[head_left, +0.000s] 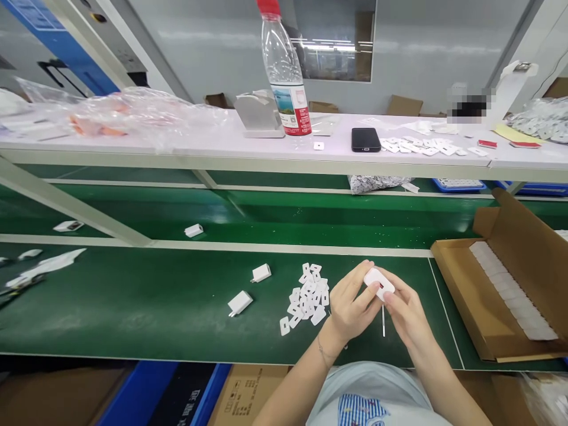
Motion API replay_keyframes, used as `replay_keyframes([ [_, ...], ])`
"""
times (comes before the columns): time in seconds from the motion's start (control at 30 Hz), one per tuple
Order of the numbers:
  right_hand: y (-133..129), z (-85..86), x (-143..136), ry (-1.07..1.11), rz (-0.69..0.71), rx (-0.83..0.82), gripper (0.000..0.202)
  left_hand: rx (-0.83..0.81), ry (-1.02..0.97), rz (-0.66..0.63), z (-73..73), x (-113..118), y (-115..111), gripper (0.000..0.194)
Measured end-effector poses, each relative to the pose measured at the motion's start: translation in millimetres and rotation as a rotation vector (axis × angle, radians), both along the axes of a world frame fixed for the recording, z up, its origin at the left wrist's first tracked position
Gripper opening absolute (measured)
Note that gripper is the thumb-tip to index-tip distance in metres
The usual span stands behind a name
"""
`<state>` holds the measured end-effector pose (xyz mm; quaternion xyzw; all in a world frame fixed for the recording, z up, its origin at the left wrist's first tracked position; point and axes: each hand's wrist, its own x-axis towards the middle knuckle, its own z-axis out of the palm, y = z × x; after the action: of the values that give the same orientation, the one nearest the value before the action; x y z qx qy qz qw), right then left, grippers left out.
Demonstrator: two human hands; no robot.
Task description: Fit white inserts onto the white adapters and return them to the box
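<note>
A white plug charger (376,277) is held between both hands, its end with a dark oblong slot turned toward me. My left hand (355,302) grips it from the left, with fingertips against the slotted end. On the other side my right hand (404,305) is closed around it, thumb near its lower edge. Below the hands a thin white stick (384,324) shows, partly hidden. Left of my left hand lies a loose pile of small white slotted plates (308,296). Further left, two white plug chargers (240,303) rest on the green surface, apart from each other.
An open cardboard box (459,296) with a row of white pieces stands at right. Another white charger (194,230) lies beyond the pale rail. The raised shelf (199,139) bears a bottle (288,77), a black phone (365,139), white plates and plastic bags.
</note>
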<state>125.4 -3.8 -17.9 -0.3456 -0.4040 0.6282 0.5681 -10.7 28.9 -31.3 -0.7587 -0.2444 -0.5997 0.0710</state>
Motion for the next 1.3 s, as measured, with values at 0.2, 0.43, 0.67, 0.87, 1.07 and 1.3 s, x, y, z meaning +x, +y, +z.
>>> replay_keyframes([
  [0.2,-6.2,21.2,30.0,-0.550,-0.088,0.297,0.044,-0.846,-0.319,-0.584,18.4,-12.2,-2.2,0.063],
  [0.43,-18.0,29.5,34.6,-0.738,-0.194,0.451,0.039,-1.017,-0.484,-0.808,23.3,3.0,10.0,0.051],
  [0.67,-19.8,21.3,28.3,-0.695,-0.317,0.581,0.027,-0.963,-0.516,-0.714,20.6,23.3,-2.8,0.053],
  [0.87,-16.1,11.3,27.3,-0.742,-0.498,0.543,0.030,-1.023,-0.571,-0.692,11.2,39.3,-6.5,0.041],
  [1.07,-24.1,-7.3,48.2,-0.509,-0.393,0.357,0.020,-1.016,-0.391,-0.791,-4.4,43.7,4.3,0.049],
  [1.3,-26.2,-53.1,80.2,0.079,-0.113,-0.172,0.056,-1.006,0.147,-0.635,-19.6,48.4,20.0,0.053],
])
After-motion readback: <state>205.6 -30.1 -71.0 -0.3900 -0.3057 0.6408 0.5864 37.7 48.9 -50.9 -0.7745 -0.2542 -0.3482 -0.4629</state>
